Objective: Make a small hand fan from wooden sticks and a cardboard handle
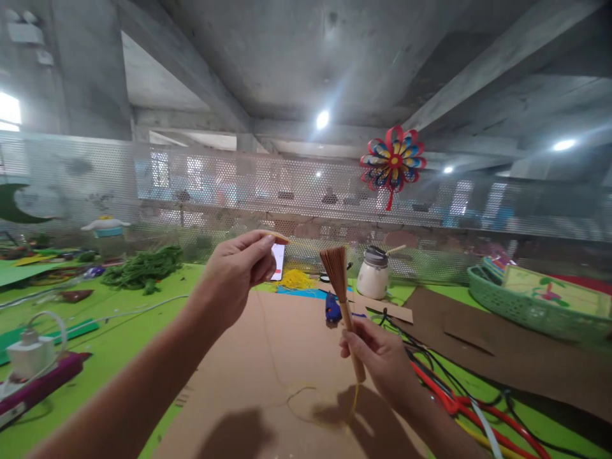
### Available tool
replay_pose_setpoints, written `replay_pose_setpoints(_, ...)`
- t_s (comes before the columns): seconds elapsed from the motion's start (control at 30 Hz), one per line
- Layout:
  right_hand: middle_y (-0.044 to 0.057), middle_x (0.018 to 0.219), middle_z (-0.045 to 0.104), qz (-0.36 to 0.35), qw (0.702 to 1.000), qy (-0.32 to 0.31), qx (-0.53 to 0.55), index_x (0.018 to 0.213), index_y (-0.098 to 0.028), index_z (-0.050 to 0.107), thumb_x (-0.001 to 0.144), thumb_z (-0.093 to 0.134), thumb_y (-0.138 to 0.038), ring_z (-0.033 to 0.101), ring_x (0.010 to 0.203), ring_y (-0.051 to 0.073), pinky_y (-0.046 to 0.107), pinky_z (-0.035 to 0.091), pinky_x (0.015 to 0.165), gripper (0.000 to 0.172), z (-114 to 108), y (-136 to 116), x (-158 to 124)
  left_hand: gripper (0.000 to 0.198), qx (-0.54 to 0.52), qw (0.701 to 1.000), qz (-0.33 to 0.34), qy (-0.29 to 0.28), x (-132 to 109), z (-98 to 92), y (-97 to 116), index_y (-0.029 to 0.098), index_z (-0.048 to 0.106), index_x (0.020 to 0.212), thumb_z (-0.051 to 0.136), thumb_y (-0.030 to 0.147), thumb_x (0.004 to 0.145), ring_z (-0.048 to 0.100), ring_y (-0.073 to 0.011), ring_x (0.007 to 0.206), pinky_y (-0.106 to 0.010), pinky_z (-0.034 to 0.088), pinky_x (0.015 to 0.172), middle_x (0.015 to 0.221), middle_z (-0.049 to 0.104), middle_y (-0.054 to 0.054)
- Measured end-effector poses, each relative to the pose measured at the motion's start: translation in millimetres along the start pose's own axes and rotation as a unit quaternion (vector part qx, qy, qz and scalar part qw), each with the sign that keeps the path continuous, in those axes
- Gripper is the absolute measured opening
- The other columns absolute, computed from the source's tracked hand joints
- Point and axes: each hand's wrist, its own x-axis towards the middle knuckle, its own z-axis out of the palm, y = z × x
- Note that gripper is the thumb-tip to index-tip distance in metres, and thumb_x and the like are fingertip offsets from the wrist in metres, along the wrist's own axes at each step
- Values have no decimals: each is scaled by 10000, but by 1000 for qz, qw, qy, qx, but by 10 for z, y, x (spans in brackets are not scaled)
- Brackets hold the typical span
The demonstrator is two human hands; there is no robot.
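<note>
My right hand (pixel 375 350) grips the handle of a small brown whisk-like brush (pixel 337 271), its fanned bristles pointing up. My left hand (pixel 243 264) is raised to the left with thumb and forefinger pinched on a thin yellow thread (pixel 299 242), which stretches towards the brush. More of the thread hangs below the left hand and lies in a loop on the brown cardboard (pixel 229 395). Yellow thread also trails from the foot of the handle. Behind the brush lies a dark blue object (pixel 332 308), partly hidden, whose kind I cannot make out.
A phone (pixel 278 261) stands upright near a yellow thread pile (pixel 296 278). A lidded jar (pixel 373 275) is behind the brush. Cables (pixel 449 398) and a green basket (pixel 535 312) are on the right. A power strip (pixel 43 386) and a green bundle (pixel 143 268) are on the left.
</note>
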Motion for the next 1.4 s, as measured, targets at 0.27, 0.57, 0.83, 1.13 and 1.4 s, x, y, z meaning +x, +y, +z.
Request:
replay_pose_setpoints(0.27, 20, 717, 661, 23, 998, 7, 54, 896, -159, 682, 900, 659, -448, 642, 617, 155, 292, 522, 628, 290, 20, -68, -7, 286, 235, 967, -58, -76, -506, -73, -333, 181, 757, 852, 607, 423, 828, 404, -110, 442, -224, 293, 448, 460, 460, 41)
replay_pose_setpoints(0.57, 17, 740, 695, 67, 977, 12, 202, 965, -166, 683, 862, 705, -453, 667, 604, 149, 306, 550, 640, 306, 66, -412, -42, 383, 231, 926, -194, -228, -750, 235, -689, 166, 746, 1021, 489, 425, 903, 491, -144, 517, -241, 363, 514, 555, 581, 0)
replay_pose_setpoints(0.83, 18, 730, 686, 36, 968, 52, 245, 859, -190, 672, 861, 701, -416, 642, 651, 159, 327, 547, 650, 228, 126, -660, 62, 372, 78, 958, -187, -203, -959, 469, -652, 171, 709, 744, 541, 461, 907, 556, -180, 713, -266, 441, 610, 750, 630, -59)
replay_pose_setpoints(1.13, 29, 730, 698, 47, 967, 71, 242, 862, -188, 643, 837, 706, -433, 640, 658, 164, 294, 510, 556, 255, 214, -728, 98, 411, -118, 927, -301, -188, -1116, 544, -649, 154, 625, 1112, 488, 510, 960, 524, -113, 600, -224, 350, 521, 809, 664, -69)
replay_pose_setpoints(1.4, 24, 799, 723, 106, 964, 13, 243, 998, -205, 631, 846, 670, -549, 677, 663, 151, 189, 398, 442, 378, 317, -634, -23, 461, 4, 958, -250, -140, -1146, 586, -763, 185, 538, 780, 534, 636, 874, 249, -67, 433, -215, 170, 437, 507, 422, 77)
